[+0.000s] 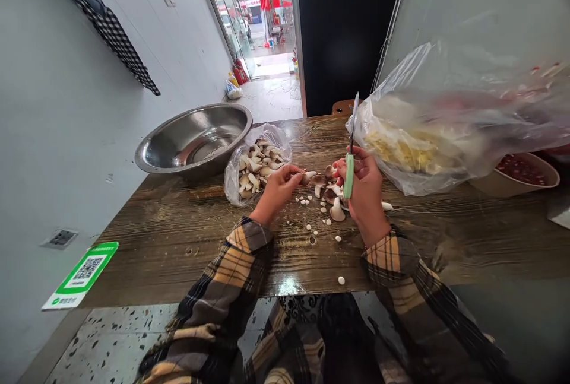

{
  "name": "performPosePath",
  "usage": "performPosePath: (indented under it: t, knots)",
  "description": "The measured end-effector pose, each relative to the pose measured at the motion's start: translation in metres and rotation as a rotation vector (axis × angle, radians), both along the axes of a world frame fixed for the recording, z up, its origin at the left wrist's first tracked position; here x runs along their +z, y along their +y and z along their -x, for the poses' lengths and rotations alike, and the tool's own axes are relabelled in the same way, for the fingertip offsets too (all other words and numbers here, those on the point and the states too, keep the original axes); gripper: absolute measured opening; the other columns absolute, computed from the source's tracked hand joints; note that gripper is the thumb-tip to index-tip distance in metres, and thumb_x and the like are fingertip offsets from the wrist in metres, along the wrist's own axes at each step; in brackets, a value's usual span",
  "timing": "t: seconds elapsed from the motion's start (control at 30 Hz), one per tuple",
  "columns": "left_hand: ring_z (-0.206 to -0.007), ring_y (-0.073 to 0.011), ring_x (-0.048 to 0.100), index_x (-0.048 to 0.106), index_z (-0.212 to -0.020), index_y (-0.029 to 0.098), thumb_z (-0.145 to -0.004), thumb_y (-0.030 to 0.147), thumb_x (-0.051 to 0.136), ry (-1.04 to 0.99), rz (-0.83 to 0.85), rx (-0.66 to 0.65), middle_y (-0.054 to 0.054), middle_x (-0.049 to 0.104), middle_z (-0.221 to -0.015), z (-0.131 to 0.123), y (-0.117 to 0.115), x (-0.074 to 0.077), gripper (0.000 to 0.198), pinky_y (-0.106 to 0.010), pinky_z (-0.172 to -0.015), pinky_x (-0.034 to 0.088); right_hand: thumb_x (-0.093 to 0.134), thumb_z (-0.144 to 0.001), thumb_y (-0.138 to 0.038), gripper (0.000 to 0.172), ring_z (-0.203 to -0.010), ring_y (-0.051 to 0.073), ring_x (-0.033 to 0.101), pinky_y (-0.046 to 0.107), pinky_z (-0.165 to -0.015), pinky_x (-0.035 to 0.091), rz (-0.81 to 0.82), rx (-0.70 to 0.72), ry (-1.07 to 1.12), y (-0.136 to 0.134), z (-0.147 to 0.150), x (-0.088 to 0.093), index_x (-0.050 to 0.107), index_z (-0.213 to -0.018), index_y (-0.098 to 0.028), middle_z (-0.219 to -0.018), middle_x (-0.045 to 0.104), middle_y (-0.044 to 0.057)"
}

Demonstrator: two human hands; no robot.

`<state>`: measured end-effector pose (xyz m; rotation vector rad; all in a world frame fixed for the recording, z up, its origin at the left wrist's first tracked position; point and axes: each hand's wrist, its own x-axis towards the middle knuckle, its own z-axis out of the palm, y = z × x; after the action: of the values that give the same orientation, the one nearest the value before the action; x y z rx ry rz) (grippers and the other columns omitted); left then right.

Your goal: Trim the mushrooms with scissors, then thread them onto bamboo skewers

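Observation:
Between the thumb and fingers of my left hand (280, 189) is a mushroom (309, 177), its pale stem pointing right. My right hand (366, 194) is closed round a knife with a light green handle (348, 176), its blade (354, 123) pointing up and away from me. Several whole mushrooms (337, 210) lie on the table under and beside my right hand, partly hidden by it. Small white cut stem ends (309, 227) are scattered on the wood between my hands. Left of them stands a clear plastic bag (231, 185) full of mushrooms.
A large steel basin (155, 161) stands at the table's back left. Clear plastic bags (401, 135) with yellow food lie on the right, by a bowl of red food (521, 170). A green QR card (82, 274) sits at the left corner of the wooden table (178, 241).

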<state>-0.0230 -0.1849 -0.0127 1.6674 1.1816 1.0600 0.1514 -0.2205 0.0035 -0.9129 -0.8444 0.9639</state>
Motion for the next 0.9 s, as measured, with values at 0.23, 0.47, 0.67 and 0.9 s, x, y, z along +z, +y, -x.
performPosePath:
  t: [0.23, 0.47, 0.67, 0.9]
  knots:
    - [-0.065, -0.0134, 0.062, 0.056, -0.092, 0.017, -0.077, 0.038, 0.069, -0.535, 0.270, -0.099, 0.000, 0.061, -0.076, 0.013, -0.029, 0.016, 0.029, -0.021, -0.051, 0.039, 0.076, -0.068, -0.037, 0.055, -0.072, 0.015, 0.065, 0.028, -0.063, 0.052, 0.006, 0.124, -0.156, -0.002, 0.006, -0.008, 0.055, -0.117, -0.021, -0.084, 0.069, 0.001]
    - [-0.074, -0.0143, 0.063, 0.060, -0.092, 0.016, -0.078, 0.033, 0.069, -0.653, 0.265, -0.164, -0.004, 0.065, -0.088, 0.009, -0.039, 0.017, 0.024, -0.026, -0.064, 0.050, 0.078, -0.066, -0.031, 0.056, -0.084, 0.018, 0.066, 0.033, -0.075, 0.054, -0.016, 0.209, -0.257, -0.004, 0.010, -0.012, 0.056, -0.116, -0.021, -0.088, 0.069, 0.002]
    - [-0.081, -0.0161, 0.062, 0.064, -0.091, 0.016, -0.076, 0.034, 0.070, -0.589, 0.260, -0.198, -0.005, 0.066, -0.089, 0.003, -0.044, 0.017, 0.025, -0.032, -0.077, 0.050, 0.077, -0.066, -0.028, 0.051, -0.076, 0.017, 0.066, 0.031, -0.068, 0.054, 0.010, 0.238, -0.212, -0.006, 0.010, -0.012, 0.056, -0.112, -0.023, -0.084, 0.069, 0.000]
    - [-0.080, -0.0161, 0.059, 0.070, -0.086, 0.013, -0.075, 0.036, 0.072, -0.293, 0.169, -0.173, -0.007, 0.068, -0.087, 0.003, -0.046, 0.019, 0.026, -0.029, -0.077, 0.044, 0.076, -0.069, -0.028, 0.049, -0.089, 0.018, 0.066, 0.034, -0.083, 0.052, -0.061, 0.296, -0.392, -0.009, 0.011, -0.016, 0.057, -0.114, -0.023, -0.096, 0.070, 0.003]
